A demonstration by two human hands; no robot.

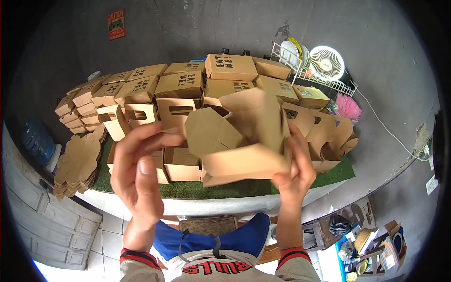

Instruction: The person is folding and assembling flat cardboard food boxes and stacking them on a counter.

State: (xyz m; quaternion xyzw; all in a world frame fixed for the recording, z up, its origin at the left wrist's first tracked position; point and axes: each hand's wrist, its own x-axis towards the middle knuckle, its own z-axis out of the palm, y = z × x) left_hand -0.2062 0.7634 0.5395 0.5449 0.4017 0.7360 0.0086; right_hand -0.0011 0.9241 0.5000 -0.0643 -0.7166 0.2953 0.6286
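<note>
A brown cardboard box (246, 162), partly folded with a flap (211, 131) standing out toward the left, is tilted in the air over the table. My right hand (298, 164) grips its right side, thumb at the lower corner and fingers behind the wall. To the left of the box, my left hand (138, 171) is open with its fingers spread; the fingertips come close to the flap, and I cannot tell if they touch it. Motion blurs part of the box. Behind it stand open boxes with cut-out handles (141, 113).
Closed boxes with dark lettering (181, 84) are stacked at the back. Flat cardboard blanks (77, 162) lie at the left on green turf matting (221, 190). A dish rack (324, 82) and white fan (327, 63) stand at the back right, a water jug (40, 136) far left.
</note>
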